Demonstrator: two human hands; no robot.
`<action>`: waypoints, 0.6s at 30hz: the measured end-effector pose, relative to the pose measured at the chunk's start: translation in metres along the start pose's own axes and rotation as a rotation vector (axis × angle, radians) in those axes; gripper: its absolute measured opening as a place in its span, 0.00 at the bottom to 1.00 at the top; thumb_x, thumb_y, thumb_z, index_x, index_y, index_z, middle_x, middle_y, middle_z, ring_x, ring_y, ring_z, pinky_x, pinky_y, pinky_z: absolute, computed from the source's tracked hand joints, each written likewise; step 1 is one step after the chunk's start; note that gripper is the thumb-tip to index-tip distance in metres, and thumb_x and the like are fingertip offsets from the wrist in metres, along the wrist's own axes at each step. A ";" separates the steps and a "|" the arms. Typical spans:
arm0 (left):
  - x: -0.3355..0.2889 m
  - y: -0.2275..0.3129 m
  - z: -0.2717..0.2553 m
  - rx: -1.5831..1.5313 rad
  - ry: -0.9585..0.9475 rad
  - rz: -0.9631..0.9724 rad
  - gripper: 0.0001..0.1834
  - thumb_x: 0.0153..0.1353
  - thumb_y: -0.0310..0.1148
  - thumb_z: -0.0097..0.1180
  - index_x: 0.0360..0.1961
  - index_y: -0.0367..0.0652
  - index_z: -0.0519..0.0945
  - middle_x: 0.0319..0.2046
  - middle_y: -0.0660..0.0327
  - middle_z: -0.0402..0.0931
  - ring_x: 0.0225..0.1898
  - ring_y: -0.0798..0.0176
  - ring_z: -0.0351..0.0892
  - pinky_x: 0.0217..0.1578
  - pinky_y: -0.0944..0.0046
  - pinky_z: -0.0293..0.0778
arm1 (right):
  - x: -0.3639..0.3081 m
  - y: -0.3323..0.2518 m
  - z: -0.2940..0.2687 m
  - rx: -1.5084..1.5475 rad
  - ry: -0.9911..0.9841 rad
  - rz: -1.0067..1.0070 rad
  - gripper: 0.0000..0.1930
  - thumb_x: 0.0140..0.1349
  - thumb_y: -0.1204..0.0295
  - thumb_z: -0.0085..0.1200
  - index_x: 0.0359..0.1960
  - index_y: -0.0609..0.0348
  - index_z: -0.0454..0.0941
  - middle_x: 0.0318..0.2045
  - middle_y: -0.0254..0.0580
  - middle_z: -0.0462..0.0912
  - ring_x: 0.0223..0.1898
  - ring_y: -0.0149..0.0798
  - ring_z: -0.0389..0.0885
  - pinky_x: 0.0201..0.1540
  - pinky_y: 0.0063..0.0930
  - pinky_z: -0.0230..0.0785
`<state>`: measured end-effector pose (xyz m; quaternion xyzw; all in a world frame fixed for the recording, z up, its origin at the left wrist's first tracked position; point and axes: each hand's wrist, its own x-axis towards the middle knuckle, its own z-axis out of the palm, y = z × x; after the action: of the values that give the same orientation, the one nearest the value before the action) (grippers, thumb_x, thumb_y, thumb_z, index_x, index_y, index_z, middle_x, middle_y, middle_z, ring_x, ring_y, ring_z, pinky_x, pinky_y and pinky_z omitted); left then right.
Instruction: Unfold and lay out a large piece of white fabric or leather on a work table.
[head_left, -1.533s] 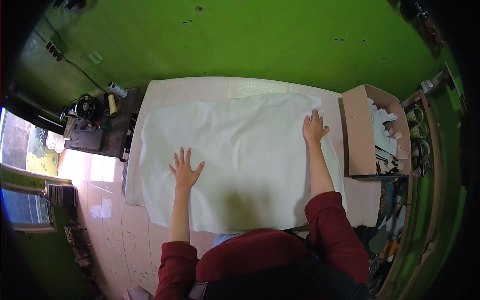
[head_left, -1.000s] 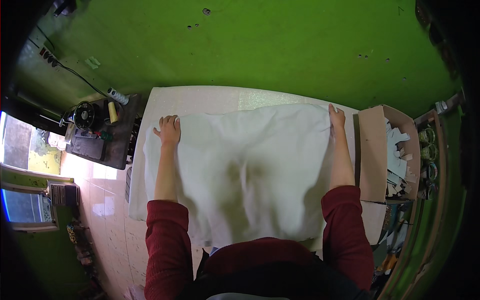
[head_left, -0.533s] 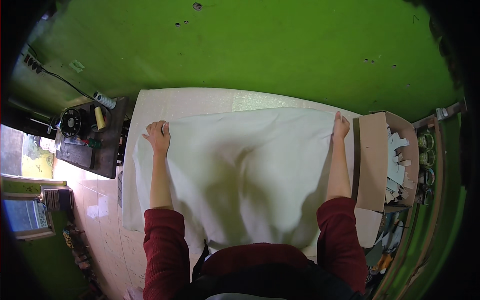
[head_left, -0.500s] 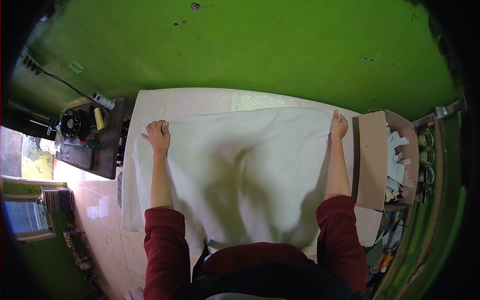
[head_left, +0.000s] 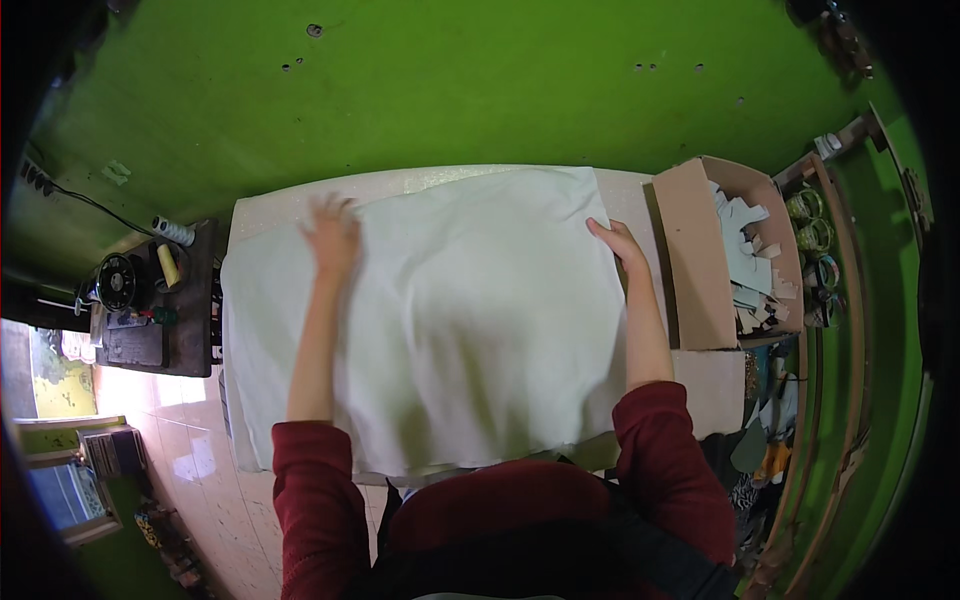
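A large pale sheet of soft, cloth-like material (head_left: 490,260) lies spread over the table with soft folds, its near edge close to my body. My left hand (head_left: 335,238) is above the sheet's far left edge, smeared by motion, with fingers spread and nothing in them. At the sheet's right edge is my right hand (head_left: 622,243). Its thumb side lies over the edge while the other fingers are partly hidden, and it seems to grip the material there. The sheet's far right corner reaches toward the wall.
A light table (head_left: 290,205) shows beyond the sheet, against a green wall (head_left: 460,90). To the right stands an open cardboard box (head_left: 700,262) of pale scraps (head_left: 748,250). Leftward, a dark sewing-machine-like stand (head_left: 145,345) carries thread cones (head_left: 172,232). Tape rolls (head_left: 812,235) hang far right.
The sheet's far right corner has shifted toward the wall. My left hand has let go of the edge and spread its fingers. My right hand sits lower along the right edge. The view has turned rightward.
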<state>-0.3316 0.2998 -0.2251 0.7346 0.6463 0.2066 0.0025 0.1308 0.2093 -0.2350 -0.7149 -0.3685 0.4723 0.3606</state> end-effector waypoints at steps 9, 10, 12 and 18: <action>-0.032 0.267 0.005 -0.826 -0.304 0.137 0.28 0.50 0.47 0.54 0.49 0.40 0.71 0.45 0.48 0.72 0.48 0.49 0.71 0.49 0.60 0.65 | -0.084 -0.034 0.054 -0.223 0.270 -0.644 0.20 0.49 0.76 0.50 0.47 0.68 0.67 0.34 0.58 0.78 0.37 0.50 0.78 0.41 0.33 0.68; -0.041 0.282 0.008 -0.823 -0.194 0.133 0.32 0.49 0.49 0.55 0.51 0.40 0.68 0.45 0.47 0.72 0.48 0.48 0.71 0.49 0.60 0.66 | -0.089 -0.032 0.059 -0.221 0.280 -0.647 0.20 0.49 0.76 0.50 0.47 0.68 0.67 0.34 0.58 0.78 0.37 0.50 0.78 0.41 0.33 0.68; -0.046 0.292 0.011 -0.797 -0.041 0.154 0.37 0.48 0.48 0.55 0.56 0.41 0.62 0.45 0.45 0.71 0.46 0.46 0.72 0.46 0.58 0.67 | -0.101 -0.029 0.070 -0.359 0.168 -0.608 0.21 0.51 0.78 0.46 0.49 0.67 0.64 0.34 0.65 0.75 0.38 0.57 0.75 0.42 0.37 0.67; -0.039 0.252 -0.017 -0.623 -0.403 0.121 0.26 0.53 0.33 0.47 0.55 0.44 0.65 0.42 0.44 0.72 0.41 0.45 0.74 0.42 0.57 0.70 | -0.141 -0.050 0.095 -0.222 -0.053 -0.501 0.22 0.54 0.76 0.48 0.52 0.65 0.63 0.38 0.56 0.77 0.37 0.48 0.77 0.42 0.31 0.66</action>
<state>-0.1003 0.2172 -0.1530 0.7613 0.4944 0.2444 0.3410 -0.0076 0.1267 -0.1620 -0.6240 -0.5926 0.3437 0.3760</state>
